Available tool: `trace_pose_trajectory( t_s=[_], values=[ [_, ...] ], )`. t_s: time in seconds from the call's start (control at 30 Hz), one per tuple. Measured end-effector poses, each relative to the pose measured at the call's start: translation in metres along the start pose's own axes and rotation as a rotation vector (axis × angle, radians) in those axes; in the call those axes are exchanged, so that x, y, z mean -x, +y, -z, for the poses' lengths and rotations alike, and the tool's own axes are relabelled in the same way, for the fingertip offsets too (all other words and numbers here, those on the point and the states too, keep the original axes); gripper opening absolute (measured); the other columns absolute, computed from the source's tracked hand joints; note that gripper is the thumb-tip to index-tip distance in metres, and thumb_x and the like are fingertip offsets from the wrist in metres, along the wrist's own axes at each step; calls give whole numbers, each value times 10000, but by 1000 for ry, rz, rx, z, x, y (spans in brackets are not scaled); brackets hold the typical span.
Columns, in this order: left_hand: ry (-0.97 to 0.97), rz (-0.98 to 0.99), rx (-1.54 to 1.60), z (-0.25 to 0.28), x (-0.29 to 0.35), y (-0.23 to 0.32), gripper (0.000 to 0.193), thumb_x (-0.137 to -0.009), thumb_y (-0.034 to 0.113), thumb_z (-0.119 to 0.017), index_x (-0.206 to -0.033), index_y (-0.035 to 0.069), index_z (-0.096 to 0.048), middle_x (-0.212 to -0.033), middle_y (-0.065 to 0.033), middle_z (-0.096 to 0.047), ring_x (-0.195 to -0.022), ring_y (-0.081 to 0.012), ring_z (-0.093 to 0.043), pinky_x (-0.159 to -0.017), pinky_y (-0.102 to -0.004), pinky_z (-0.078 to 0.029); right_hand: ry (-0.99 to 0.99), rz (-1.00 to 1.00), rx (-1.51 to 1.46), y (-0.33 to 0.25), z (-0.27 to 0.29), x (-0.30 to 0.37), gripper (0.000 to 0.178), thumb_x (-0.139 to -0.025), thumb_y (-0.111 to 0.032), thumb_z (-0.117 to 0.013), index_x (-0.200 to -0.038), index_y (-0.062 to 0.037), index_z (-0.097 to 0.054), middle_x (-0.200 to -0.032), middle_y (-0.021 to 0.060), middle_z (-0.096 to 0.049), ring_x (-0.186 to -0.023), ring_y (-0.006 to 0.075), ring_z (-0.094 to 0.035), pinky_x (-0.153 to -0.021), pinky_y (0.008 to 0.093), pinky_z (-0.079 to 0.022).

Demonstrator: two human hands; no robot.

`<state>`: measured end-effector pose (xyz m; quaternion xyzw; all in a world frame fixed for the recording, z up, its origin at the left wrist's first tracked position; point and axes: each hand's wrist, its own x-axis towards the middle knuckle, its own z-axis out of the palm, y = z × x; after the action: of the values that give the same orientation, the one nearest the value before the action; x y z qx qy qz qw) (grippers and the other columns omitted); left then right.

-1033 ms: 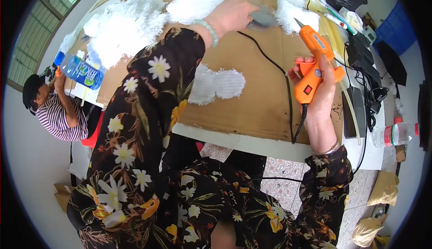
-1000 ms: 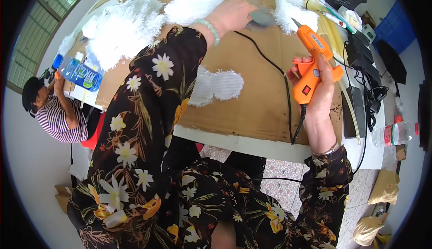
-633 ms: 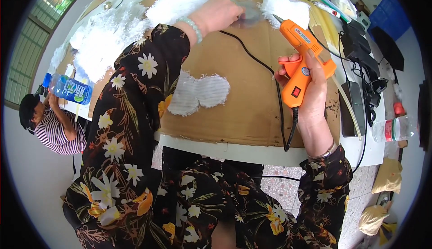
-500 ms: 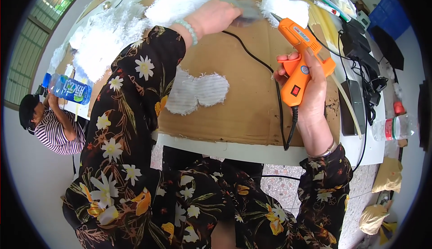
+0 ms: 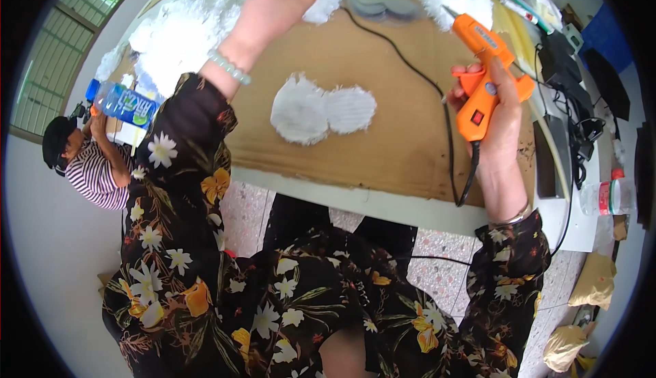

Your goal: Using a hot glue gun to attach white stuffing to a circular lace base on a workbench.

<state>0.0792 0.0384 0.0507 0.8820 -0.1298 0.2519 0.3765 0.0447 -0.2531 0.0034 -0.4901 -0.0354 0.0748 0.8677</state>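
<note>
Farther from grey discs (image 5: 379,0) now: left hand (image 5: 275,1), grip unclear; right hand (image 5: 504,108) holding glue gun (image 5: 480,103).

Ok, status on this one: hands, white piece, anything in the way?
Right hand gripping orange glue gun. Left hand at picture's top edge, grip unclear. White two-lobed piece flat on cardboard, untouched. Black cord to its right, clear of it.

A black top (image 5: 307,296) flowered in white and yellow goes with a pale-green beaded bracelet (image 5: 230,67) and a silvery wristband (image 5: 518,216).
</note>
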Motion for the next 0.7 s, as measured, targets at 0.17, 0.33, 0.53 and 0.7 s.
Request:
trace_pose_trajectory(
  t_s=[0.17,0.33,0.53,0.7],
  values=[
    [44,-542,-439,9,61,26,253,-729,40,-562,-967,75,-641,-766,-93,-596,-701,-261,-588,-598,-336,-486,-10,58,47,-4,4,0,279,-884,-315,-494,-852,-44,-556,-864,123,-615,-634,138,-531,-637,300,-464],
    [-123,-783,-659,7,116,32,390,-612,36,-599,-1000,41,-644,-827,-35,-558,-740,-184,-545,-549,-266,-478,-79,90,73,-3,4,2,269,-883,-294,-486,-862,-37,-564,-873,129,-609,-656,136,-513,-634,302,-471],
    [-190,-759,-646,-7,128,38,392,-593,72,-602,-981,14,-624,-834,-39,-546,-688,-163,-520,-531,-252,-464,-101,78,79,-1,6,4,271,-888,-289,-483,-864,-30,-560,-866,136,-602,-652,150,-503,-628,315,-464],
    [-226,-799,-659,-19,124,46,343,-604,84,-602,-940,16,-613,-814,-30,-535,-674,-157,-510,-517,-245,-456,-87,52,83,-2,5,6,272,-890,-286,-484,-867,-25,-557,-864,138,-600,-650,154,-500,-628,312,-460]
  ],
)
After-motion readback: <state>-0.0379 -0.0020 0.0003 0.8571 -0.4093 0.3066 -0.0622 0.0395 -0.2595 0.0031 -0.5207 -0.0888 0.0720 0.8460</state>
